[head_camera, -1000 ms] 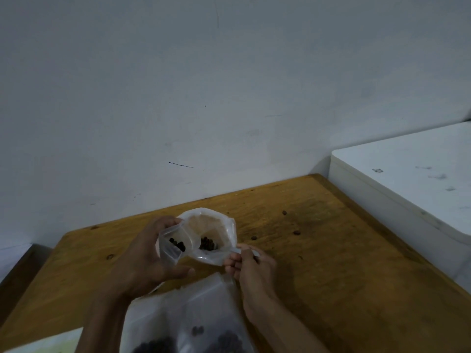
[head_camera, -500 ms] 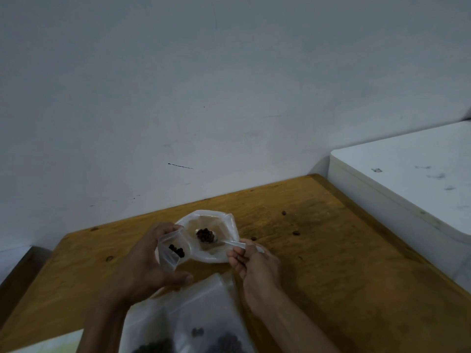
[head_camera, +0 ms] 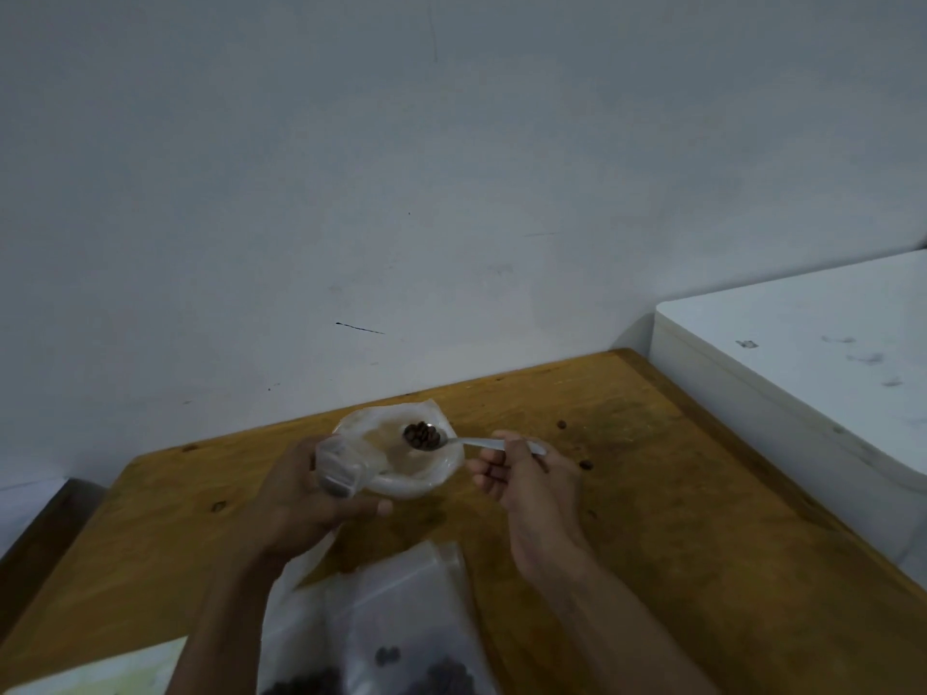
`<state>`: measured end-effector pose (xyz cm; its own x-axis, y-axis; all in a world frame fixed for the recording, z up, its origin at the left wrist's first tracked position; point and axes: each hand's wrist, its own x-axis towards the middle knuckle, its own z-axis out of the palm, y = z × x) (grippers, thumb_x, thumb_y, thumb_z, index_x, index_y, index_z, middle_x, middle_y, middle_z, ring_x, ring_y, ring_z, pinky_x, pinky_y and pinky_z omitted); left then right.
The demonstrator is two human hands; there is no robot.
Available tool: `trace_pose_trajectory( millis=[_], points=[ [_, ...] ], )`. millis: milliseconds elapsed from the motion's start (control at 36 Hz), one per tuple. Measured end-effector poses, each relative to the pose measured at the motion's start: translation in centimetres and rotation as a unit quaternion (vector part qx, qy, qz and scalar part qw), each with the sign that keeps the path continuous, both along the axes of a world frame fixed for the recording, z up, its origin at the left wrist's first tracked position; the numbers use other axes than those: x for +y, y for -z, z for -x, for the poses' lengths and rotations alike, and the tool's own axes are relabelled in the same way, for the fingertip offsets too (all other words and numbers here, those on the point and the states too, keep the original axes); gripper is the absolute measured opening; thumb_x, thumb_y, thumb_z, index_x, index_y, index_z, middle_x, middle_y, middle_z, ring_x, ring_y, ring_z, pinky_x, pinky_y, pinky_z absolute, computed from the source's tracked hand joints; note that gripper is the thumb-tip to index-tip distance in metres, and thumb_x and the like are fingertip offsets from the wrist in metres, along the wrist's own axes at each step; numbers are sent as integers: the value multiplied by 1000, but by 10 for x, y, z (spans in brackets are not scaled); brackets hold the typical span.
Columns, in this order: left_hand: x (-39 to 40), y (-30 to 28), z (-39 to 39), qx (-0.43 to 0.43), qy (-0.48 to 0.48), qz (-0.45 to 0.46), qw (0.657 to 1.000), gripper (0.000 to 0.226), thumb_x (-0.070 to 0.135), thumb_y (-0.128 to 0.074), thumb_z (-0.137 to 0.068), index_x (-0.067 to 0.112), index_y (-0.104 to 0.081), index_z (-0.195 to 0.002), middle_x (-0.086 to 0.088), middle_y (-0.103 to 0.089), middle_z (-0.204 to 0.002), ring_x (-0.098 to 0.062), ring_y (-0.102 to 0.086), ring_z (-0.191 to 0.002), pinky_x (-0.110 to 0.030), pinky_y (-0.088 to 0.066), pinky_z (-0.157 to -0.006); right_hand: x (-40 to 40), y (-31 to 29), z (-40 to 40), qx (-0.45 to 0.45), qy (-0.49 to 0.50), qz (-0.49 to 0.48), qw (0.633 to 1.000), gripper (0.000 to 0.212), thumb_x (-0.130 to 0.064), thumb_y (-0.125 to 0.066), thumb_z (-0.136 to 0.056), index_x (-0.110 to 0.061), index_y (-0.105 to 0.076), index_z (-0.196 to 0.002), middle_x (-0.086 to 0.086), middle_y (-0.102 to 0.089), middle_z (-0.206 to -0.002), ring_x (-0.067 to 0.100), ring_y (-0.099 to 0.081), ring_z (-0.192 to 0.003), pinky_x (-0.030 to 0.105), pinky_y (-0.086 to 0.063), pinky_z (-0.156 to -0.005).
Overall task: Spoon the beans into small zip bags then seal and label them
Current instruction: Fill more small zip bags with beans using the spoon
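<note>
Filled bags: two clear zip bags (head_camera: 401,629) lay nearest on the desk (head_camera: 677,569), dark beans visible low in each — these looked already portioned; whether they were sealed or labelled could not be told.
Pale sheet: a light sheet (head_camera: 100,669) sat at the near left corner; possibly labels, too blurred to say.
Left hand: the left hand (head_camera: 306,499) was curled around a small zip bag (head_camera: 341,469), holding it up just beside the big bag; a few dark beans seemed to sit in its bottom.
Right hand: the right hand (head_camera: 526,479) pinched the handle of a metal spoon (head_camera: 471,442), fingers closed on it.
Beans: a heaped spoonful of beans (head_camera: 422,436) rode in the bowl of the spoon, above the open mouth of the white supply bag (head_camera: 416,474).
Stray beans: a few loose beans (head_camera: 562,424) lay farther out on the desk.
Progress: mid-task — this bag was only partly filled; tipping the spoonful in, sealing and labelling all appeared left to do.
</note>
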<state>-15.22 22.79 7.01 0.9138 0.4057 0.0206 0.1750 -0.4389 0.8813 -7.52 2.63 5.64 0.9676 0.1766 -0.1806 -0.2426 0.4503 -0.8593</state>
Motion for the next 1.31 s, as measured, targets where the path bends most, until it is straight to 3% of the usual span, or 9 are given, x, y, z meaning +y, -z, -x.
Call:
trace_pose_trajectory(
  millis=[167, 333, 500, 667, 778, 917, 1028, 1139, 1306],
  points=[
    [7, -1, -22, -10, -56, 56, 997, 60, 32, -97, -37, 15, -74, -90, -3, -78, -81, -19, -74, -71, -30, -56, -55, 2, -14, -12, -19, 32, 9, 999, 17, -11, -53, -102, -2, -67, -105, 9, -71, -71, 19, -70, -65, 25, -56, -56],
    [13, 1, -52, 2, -104, 83, 991, 45, 12, -98, -51, 11, -73, -89, -6, -77, -80, -24, -73, -74, -30, -55, -54, 2, -19, -15, -17, 44, 7, 999, 15, -8, -53, -102, -3, -68, -104, 8, -71, -68, 16, -70, -60, 22, -55, -52],
    [18, 4, -65, 19, -102, 80, 991, 70, 21, -100, -48, 12, -65, -108, -4, -71, -102, -18, -68, -88, -29, -54, -62, 1, -20, -17, -14, 51, 12, 998, 15, -6, -53, -101, -4, -69, -102, 11, -72, -72, 17, -70, -60, 24, -56, -53],
    [14, 6, -55, -34, -118, 2, 992, 93, 38, -100, -43, 22, -53, -122, 2, -60, -112, -19, -63, -96, -43, -60, -79, 5, -34, -20, -34, 41, 10, 999, 16, -9, -53, -102, -4, -68, -100, 5, -71, -66, 16, -70, -59, 25, -56, -54],
    [15, 8, -43, -43, -107, -46, 992, 109, 52, -96, -44, 22, -45, -135, -1, -55, -125, -19, -63, -102, -35, -58, -78, 12, -49, -20, -70, 17, 14, 997, 18, -8, -52, -102, -6, -69, -96, 2, -71, -64, 17, -70, -61, 26, -54, -56],
    [11, 3, -32, -76, -123, -66, 987, 106, 45, -96, -51, 21, -40, -138, -1, -52, -128, -21, -58, -109, -31, -53, -81, 27, -68, -13, -142, -10, 66, 988, 19, -7, -52, -101, -6, -70, -96, 8, -72, -68, 23, -73, -65, 29, -57, -58],
    [8, -1, -25, -95, -120, -43, 987, 114, 65, -90, -41, 27, -40, -136, 1, -55, -129, -21, -60, -109, -40, -58, -87, 38, -73, -2, -267, -21, 192, 944, 22, -13, -51, -102, -12, -72, -95, 5, -73, -71, 16, -72, -63, 34, -62, -64],
    [1, -2, -25, -102, -132, -45, 985, 100, 53, -93, -53, 27, -40, -134, 1, -55, -126, -19, -61, -102, -21, -49, -67, 43, -71, 10, -426, -39, 317, 846, 21, -23, -51, -103, -19, -71, -104, -6, -73, -85, 7, -69, -75, 25, -60, -69],
    [-6, -5, -23, -119, -132, 5, 984, 107, 59, -89, -46, 25, -41, -135, -2, -58, -124, -20, -63, -99, -26, -53, -69, 36, -68, 16, -516, -44, 340, 785, 20, -17, -55, -101, -15, -72, -110, -4, -73, -90, 6, -66, -77, 17, -54, -67]
  ],
)
